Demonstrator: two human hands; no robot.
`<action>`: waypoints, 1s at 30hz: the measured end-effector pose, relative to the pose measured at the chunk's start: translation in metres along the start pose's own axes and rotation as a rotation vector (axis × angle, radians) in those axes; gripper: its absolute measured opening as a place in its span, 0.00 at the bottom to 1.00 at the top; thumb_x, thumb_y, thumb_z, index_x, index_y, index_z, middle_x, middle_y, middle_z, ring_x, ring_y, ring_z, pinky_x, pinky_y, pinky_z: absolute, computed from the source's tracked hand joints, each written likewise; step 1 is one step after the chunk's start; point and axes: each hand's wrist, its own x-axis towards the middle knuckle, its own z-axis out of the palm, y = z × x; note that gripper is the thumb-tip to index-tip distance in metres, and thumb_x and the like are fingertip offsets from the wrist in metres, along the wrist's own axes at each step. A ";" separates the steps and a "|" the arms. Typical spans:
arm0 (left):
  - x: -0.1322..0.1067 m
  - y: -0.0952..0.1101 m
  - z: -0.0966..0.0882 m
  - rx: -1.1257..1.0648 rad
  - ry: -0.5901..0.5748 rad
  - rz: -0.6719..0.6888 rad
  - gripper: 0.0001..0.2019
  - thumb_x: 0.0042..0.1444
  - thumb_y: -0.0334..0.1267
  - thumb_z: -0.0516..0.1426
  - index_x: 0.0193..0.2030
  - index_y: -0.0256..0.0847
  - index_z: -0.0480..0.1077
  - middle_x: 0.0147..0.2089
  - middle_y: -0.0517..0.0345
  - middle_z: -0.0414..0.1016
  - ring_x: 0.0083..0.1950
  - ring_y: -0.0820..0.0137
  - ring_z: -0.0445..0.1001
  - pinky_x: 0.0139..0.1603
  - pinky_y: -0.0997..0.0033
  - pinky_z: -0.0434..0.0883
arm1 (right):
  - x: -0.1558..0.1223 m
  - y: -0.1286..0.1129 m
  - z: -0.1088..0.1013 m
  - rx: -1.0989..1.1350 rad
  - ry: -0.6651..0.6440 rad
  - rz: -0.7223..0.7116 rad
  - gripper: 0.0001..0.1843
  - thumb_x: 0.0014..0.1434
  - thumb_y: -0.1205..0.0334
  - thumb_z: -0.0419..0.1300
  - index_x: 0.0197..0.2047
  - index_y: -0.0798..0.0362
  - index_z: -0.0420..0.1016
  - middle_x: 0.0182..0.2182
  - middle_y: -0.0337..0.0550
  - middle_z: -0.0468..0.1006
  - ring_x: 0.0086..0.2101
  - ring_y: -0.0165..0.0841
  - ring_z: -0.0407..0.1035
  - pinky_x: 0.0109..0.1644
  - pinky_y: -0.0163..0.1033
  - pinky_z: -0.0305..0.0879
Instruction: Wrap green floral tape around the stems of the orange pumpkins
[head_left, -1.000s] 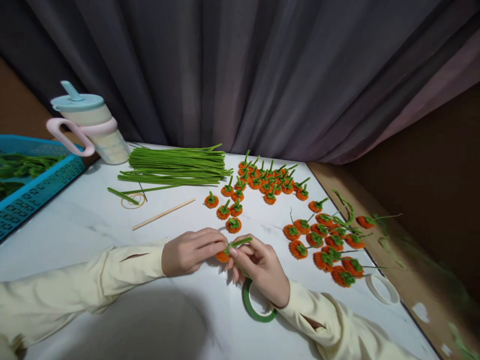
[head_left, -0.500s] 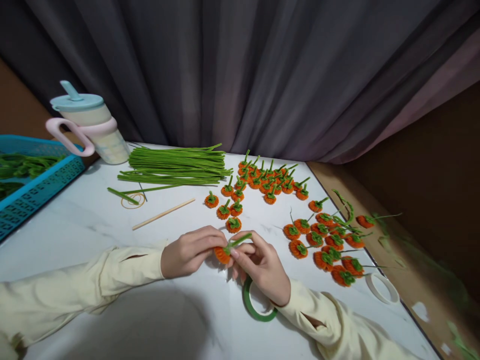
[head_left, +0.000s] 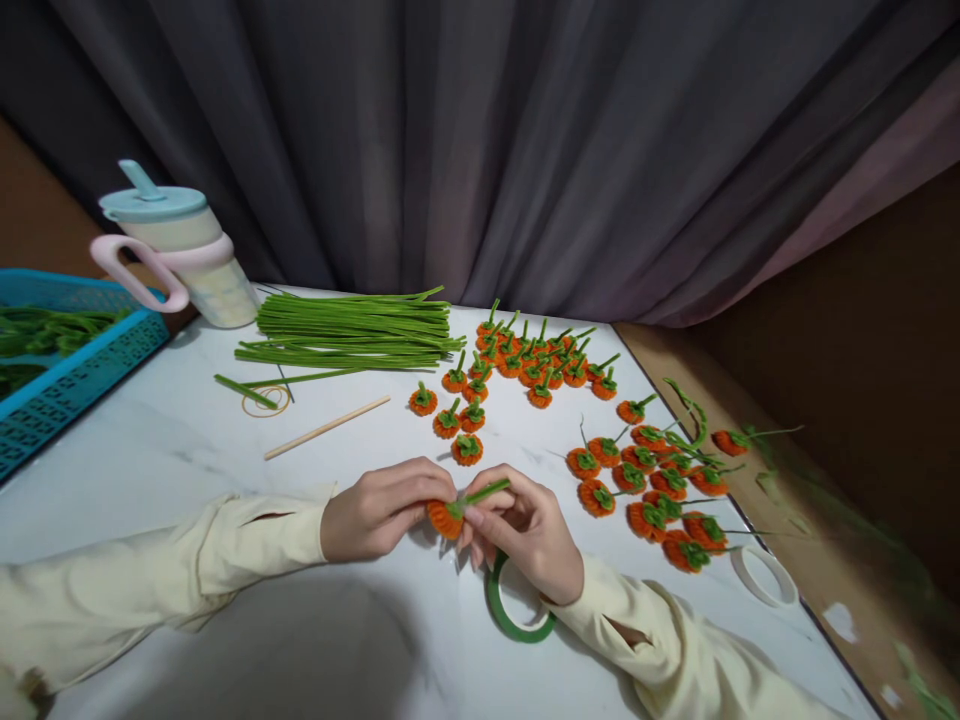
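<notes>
My left hand (head_left: 384, 508) is closed on a small orange pipe-cleaner pumpkin (head_left: 444, 519), gripping it from the left. A green stem rises from its top, slanting up to the right. My right hand (head_left: 534, 530) pinches at the base of that stem between thumb and fingers; whether a strip of tape is in the pinch I cannot make out. Partly under my right hand lies a roll of green tape (head_left: 498, 612) on the white table (head_left: 300, 640). Just beyond my hands sits a finished-looking pumpkin (head_left: 467, 450) with a green top.
Several similar pumpkins (head_left: 540, 395) stand at the back, and more with thin wire stems (head_left: 596, 498) lie at the right. Green pipe cleaners (head_left: 352, 330), a wooden stick (head_left: 327, 428), a tumbler (head_left: 217, 285), a blue basket (head_left: 112, 365) and a white ring (head_left: 787, 590) are around.
The held pumpkin has turned slightly, and its stem now leans lower to the right. My right hand has shifted a little; the other things stay in place.
</notes>
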 end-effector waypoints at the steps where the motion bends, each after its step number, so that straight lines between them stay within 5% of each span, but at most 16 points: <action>1: 0.000 0.000 0.000 0.006 0.003 0.000 0.14 0.57 0.19 0.48 0.47 0.34 0.65 0.41 0.44 0.71 0.44 0.69 0.71 0.43 0.71 0.72 | 0.000 0.000 0.000 0.002 0.008 0.008 0.12 0.55 0.57 0.62 0.35 0.55 0.65 0.21 0.38 0.75 0.16 0.24 0.66 0.20 0.29 0.60; 11: 0.003 0.002 0.000 0.025 0.013 -0.033 0.15 0.58 0.21 0.47 0.48 0.36 0.66 0.42 0.45 0.71 0.45 0.68 0.71 0.44 0.70 0.72 | 0.001 -0.001 0.001 0.014 0.051 0.034 0.14 0.54 0.55 0.62 0.35 0.55 0.65 0.20 0.37 0.74 0.15 0.25 0.66 0.18 0.30 0.61; 16: 0.003 0.003 -0.001 -0.103 -0.011 -0.157 0.12 0.58 0.24 0.47 0.45 0.36 0.67 0.41 0.47 0.71 0.43 0.69 0.70 0.42 0.70 0.70 | 0.001 -0.003 0.002 0.040 0.049 0.055 0.17 0.52 0.54 0.63 0.38 0.53 0.62 0.19 0.36 0.75 0.15 0.25 0.66 0.16 0.28 0.59; 19: 0.004 0.003 0.000 -0.274 -0.004 -0.330 0.08 0.61 0.33 0.50 0.42 0.35 0.68 0.40 0.48 0.69 0.40 0.70 0.70 0.38 0.72 0.70 | 0.001 -0.004 0.002 0.057 0.044 0.069 0.19 0.52 0.54 0.64 0.41 0.53 0.61 0.20 0.36 0.76 0.15 0.26 0.66 0.16 0.28 0.60; 23: 0.006 0.003 0.001 -0.633 0.029 -0.516 0.15 0.57 0.47 0.56 0.39 0.35 0.68 0.38 0.52 0.68 0.38 0.71 0.70 0.39 0.72 0.70 | 0.001 -0.003 0.002 0.043 0.029 0.053 0.16 0.52 0.53 0.63 0.36 0.55 0.65 0.20 0.38 0.76 0.15 0.26 0.66 0.16 0.28 0.60; 30: 0.008 0.000 0.000 -1.083 -0.017 -0.763 0.17 0.50 0.43 0.64 0.40 0.33 0.67 0.35 0.52 0.72 0.36 0.70 0.74 0.39 0.69 0.73 | 0.000 -0.001 0.001 0.067 0.023 0.034 0.15 0.53 0.53 0.62 0.33 0.56 0.65 0.19 0.39 0.76 0.14 0.25 0.64 0.16 0.29 0.58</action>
